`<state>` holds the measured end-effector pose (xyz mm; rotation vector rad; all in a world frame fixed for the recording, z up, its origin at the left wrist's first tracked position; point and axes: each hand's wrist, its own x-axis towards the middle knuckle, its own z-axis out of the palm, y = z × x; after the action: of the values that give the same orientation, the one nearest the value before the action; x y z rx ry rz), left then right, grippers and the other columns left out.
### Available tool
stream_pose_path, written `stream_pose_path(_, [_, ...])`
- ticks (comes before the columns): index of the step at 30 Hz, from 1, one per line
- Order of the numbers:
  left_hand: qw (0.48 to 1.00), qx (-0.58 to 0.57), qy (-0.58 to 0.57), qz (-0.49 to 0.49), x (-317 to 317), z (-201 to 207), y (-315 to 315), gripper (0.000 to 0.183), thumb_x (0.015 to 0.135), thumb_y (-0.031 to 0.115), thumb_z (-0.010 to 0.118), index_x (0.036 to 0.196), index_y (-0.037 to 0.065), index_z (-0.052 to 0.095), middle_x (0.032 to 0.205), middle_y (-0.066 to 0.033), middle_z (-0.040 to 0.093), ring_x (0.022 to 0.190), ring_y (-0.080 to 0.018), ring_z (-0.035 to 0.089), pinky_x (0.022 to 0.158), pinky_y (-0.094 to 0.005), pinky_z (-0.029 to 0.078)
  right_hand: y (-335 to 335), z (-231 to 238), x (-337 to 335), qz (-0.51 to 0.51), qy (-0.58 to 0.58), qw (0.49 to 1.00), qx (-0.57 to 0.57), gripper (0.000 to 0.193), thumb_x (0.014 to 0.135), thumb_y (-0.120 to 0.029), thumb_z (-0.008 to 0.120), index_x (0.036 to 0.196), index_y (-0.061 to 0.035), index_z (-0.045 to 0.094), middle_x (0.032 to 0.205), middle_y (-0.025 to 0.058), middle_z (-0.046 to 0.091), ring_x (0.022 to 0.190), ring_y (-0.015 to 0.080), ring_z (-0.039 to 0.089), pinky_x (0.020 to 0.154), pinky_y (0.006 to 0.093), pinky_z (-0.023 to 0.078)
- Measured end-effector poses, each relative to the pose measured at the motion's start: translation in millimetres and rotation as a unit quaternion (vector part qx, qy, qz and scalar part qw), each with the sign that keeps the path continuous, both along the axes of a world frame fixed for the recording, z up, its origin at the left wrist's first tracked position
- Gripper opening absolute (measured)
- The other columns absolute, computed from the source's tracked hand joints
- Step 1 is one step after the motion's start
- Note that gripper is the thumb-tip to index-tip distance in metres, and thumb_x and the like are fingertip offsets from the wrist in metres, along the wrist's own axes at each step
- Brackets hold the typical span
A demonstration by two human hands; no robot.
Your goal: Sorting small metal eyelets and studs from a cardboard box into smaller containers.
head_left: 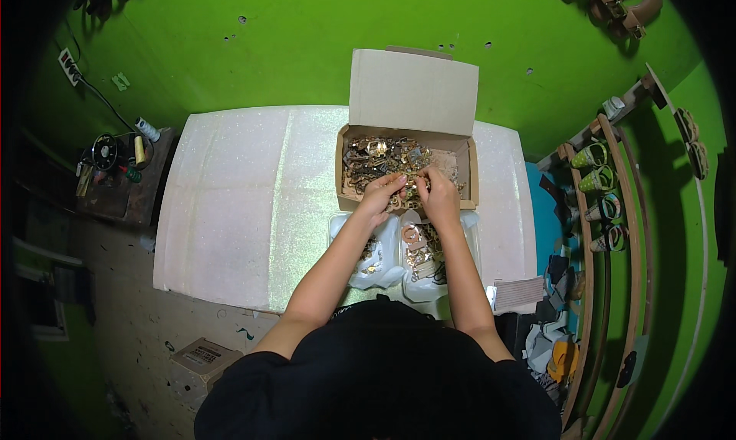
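An open cardboard box (340,170) stands at the far side of the table, its lid raised at the back. Inside lies a heap of small metal fittings (377,162), gold, silver and dark. My left hand (380,196) and my right hand (440,199) meet over the box's front part, fingers pinched close together. Between them are small gold-coloured metal pieces (412,185), too small to tell their exact kind. Below my wrists sit two whitish plastic containers, the left one (389,244) with a few metal bits, the right one (422,291) with mixed small parts.
A pale, shiny cover (222,202) lies over the table (314,133). To the right, sandals hang on a wooden rack (613,248) beside a pile of scraps (552,333). A small stand (115,187) with tools is at left. Another cardboard box (205,357) sits on the floor.
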<state>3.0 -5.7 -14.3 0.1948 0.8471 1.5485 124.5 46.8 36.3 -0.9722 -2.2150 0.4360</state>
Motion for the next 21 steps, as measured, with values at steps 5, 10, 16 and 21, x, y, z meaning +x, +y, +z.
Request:
stream_pose_path(5, [1.0,0.0,0.003,-0.014,1,4,0,0.018,0.077,0.009,0.06,0.091,0.001,0.053,0.069,-0.0027,0.054,0.058,-0.0092,0.051,0.048,-0.0201,0.043,0,-8,-2,-0.006,0.013,0.999,0.03,0.013,0.074,-0.012,0.055,0.082,-0.0029,0.051,0.077,0.0143,0.055,0.068,0.0327,0.055,0.058,0.0389,0.044])
stream_pose_path(10, [1.0,-0.006,0.003,-0.024,1,6,-2,0.016,0.078,0.01,0.059,0.09,0.001,0.054,0.068,-0.0027,0.054,0.056,-0.0097,0.05,0.048,-0.0209,0.043,0,-8,-3,-0.007,0.021,1.0,0.002,0.012,0.075,-0.011,0.053,0.082,-0.0027,0.05,0.078,0.0153,0.054,0.068,0.034,0.054,0.058,0.0397,0.043])
stream_pose_path(16, [1.0,-0.012,-0.013,-0.015,0,2,0,0.015,0.078,0.011,0.058,0.09,0.002,0.054,0.065,-0.0023,0.053,0.056,-0.0097,0.05,0.047,-0.0217,0.042,0,-6,-2,0.04,0.033,0.999,-0.009,0.008,0.076,-0.007,0.05,0.082,-0.0023,0.049,0.078,0.0152,0.052,0.069,0.0353,0.052,0.059,0.0404,0.042])
stream_pose_path(21, [0.999,-0.014,-0.019,-0.028,-1,-4,2,0.014,0.078,0.013,0.059,0.088,0.004,0.055,0.065,-0.0021,0.053,0.055,-0.0096,0.05,0.047,-0.022,0.043,3,-7,0,0.073,0.032,0.997,0.024,0.008,0.076,-0.004,0.05,0.083,-0.002,0.048,0.076,0.0148,0.05,0.07,0.0351,0.051,0.059,0.04,0.041])
